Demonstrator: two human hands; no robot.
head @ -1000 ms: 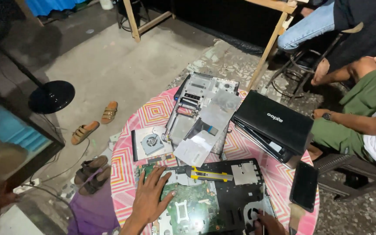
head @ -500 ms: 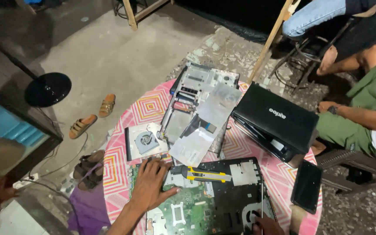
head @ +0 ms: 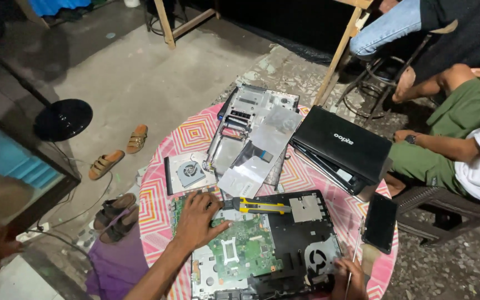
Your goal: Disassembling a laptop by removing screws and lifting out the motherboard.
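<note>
We see left hand point(head: 196, 221) flat, fingers spread, pressing on green laptop motherboard point(head: 243, 250) inside opened black laptop base point(head: 293, 244). Right hand point(head: 348, 276) at base's lower right corner beside round cooling fan point(head: 316, 258); grip there we cannot tell. Yellow-and-black utility knife point(head: 259, 206) lies just beyond left fingertips. Loose grey fan on square plate point(head: 189, 173) farther out from left hand. Closed black laptop point(head: 340, 147) and dark phone point(head: 380, 222) out past right hand. All on pink patterned round table point(head: 156, 203).
</note>
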